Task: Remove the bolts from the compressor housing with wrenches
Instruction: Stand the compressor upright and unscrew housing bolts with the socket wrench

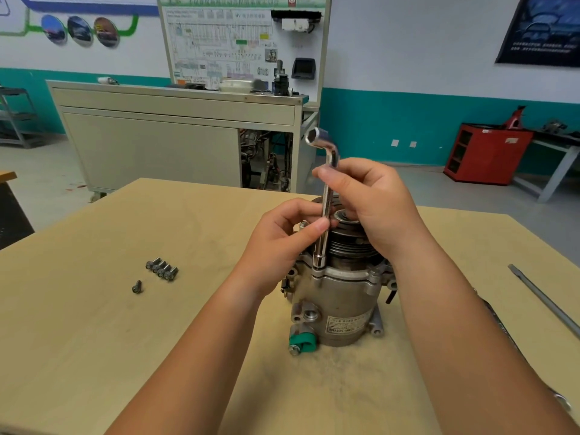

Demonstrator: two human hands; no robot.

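1. Workshop room with teal-banded walls; a tan wooden counter (125, 356) fills the foreground.
2. On the counter's middle stands the compressor housing (339, 296), upright, with its grooved pulley (351, 243) on top and a green clip (302, 342) at its near-left foot.
3. An L-shaped socket wrench (325, 199) stands almost upright. Its lower socket is seated on the housing's flange at the near-left rim, and its bent upper socket points left.
4. The left hand (282, 243) pinches the wrench shaft about midway, its fingers (317, 226) curled round it.
5. The right hand (373, 208) grips the shaft higher up, just below the bend, thumb in front and the other fingers curled behind.
6. Five loose bolts (161, 269) lie touching in a row on the counter, well to the left of the housing. A sixth bolt (136, 287) lies near them, slightly closer to the camera.
7. A long slim metal tool (546, 301) lies along the counter's right edge.
8. Behind, a grey cabinet (150, 146) has an open bay at its right end holding wiring and parts.
9. A red cabinet (488, 152) stands on the floor at the far right; what its open shelves hold cannot be made out.
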